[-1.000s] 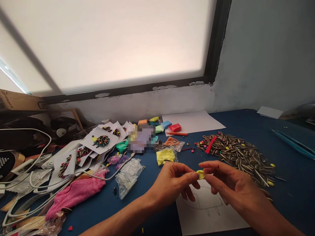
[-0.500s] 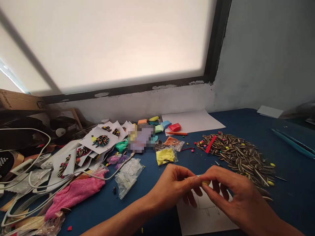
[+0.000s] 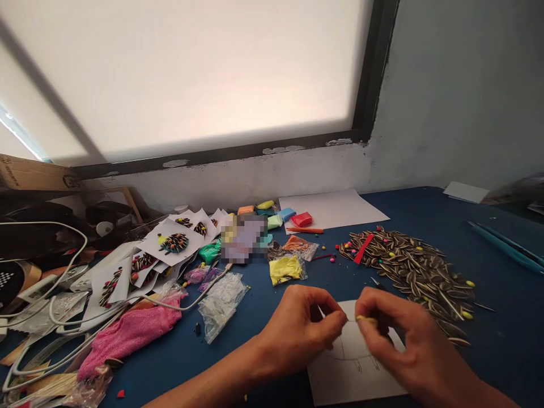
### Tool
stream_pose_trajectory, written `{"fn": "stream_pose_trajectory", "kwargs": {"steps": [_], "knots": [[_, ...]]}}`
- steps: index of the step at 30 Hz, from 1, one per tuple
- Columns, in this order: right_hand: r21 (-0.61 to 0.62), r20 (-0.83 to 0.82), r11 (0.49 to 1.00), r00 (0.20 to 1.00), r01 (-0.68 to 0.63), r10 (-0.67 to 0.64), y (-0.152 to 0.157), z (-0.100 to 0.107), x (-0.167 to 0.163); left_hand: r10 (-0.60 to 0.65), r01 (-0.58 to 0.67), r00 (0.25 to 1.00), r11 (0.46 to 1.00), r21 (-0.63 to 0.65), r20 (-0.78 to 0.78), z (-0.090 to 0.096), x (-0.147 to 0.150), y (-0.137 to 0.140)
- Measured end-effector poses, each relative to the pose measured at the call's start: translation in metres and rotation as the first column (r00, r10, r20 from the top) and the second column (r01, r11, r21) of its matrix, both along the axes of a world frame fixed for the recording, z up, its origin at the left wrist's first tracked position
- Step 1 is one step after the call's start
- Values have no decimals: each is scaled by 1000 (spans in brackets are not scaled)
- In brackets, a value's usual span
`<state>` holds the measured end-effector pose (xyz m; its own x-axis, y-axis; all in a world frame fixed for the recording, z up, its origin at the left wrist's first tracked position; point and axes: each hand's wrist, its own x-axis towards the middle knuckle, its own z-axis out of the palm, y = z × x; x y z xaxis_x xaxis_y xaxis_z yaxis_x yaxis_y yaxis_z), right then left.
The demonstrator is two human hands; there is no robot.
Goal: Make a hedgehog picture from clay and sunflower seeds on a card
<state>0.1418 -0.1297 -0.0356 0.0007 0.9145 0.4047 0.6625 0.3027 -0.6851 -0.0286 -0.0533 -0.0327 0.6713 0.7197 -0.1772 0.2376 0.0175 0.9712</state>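
Between the thumb and fingertips of my right hand [image 3: 408, 334] is a small piece of yellow clay [image 3: 369, 321]. My left hand [image 3: 304, 326] is closed in a pinch, thumb against index finger; anything held in it is too small or hidden to make out. A narrow gap separates the two hands. Beneath them lies a white sheet of paper [image 3: 340, 385] with a pencil outline and short leg-like strokes, partly covered by the hands. Just beyond my right hand spreads a pile of striped sunflower seeds [image 3: 416, 272] with small coloured clay bits in it.
A packet of yellow clay [image 3: 285, 270] lies ahead of my left hand, beside a crumpled clear plastic bag [image 3: 223, 303]. Farther left are seed-decorated paper cards [image 3: 172, 243], a pink cloth [image 3: 136, 334] and white cables. A blue pen-like tool [image 3: 505, 246] rests at the far right.
My hands have moved apart slightly from where their fingertips met. The yellow clay has come away with my right hand, and more of the paper shows between them.
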Motion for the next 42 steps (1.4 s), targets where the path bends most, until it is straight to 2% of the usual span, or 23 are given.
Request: {"fn": "stream_pose_trajectory", "kwargs": {"steps": [3, 5, 9, 12, 14, 18, 23, 28, 30, 32, 37, 42], "knots": [[-148, -288, 986, 951, 74, -114, -1, 8, 6, -11, 17, 998, 996, -87, 65, 1, -2, 8], [-212, -360, 977, 926, 33, -110, -2, 8, 11, -21, 41, 991, 987, -155, 129, 4, -4, 11], [-343, -302, 933, 953, -106, -3, -1, -1, 17, -13, 87, 967, 955, -283, 254, 7, -5, 11], [-426, -293, 895, 956, -130, -1, -1, -5, 15, -6, 112, 951, 939, -325, 308, 5, -5, 10], [-438, -289, 891, 957, -121, -12, 0, -4, 13, 12, 110, 939, 937, -333, 344, 3, -5, 11], [-430, -208, 899, 978, -86, -6, 2, 2, 12, 32, 99, 921, 944, -314, 387, 1, -6, 16], [-430, -99, 900, 995, -64, 23, 1, 1, 13, 38, 54, 945, 961, -271, 324, 2, -7, 18], [-426, -101, 901, 994, -86, 47, 2, -1, 12, 36, 41, 962, 961, -275, 271, 3, -7, 18], [-418, -99, 903, 993, -97, 60, 3, -1, 11, 38, 19, 972, 971, -238, 233, 3, -7, 18], [-383, -53, 919, 995, -95, 81, 3, -1, 9, 36, -3, 983, 983, -182, 178, 3, -6, 19], [-196, 152, 973, 977, -121, 152, 1, -9, 5, 50, -47, 997, 998, -51, 63, -2, -6, 21], [-110, 255, 980, 949, -165, 188, -1, -21, 3, 20, -17, 999, 998, 67, -40, -8, -8, 22]]}}
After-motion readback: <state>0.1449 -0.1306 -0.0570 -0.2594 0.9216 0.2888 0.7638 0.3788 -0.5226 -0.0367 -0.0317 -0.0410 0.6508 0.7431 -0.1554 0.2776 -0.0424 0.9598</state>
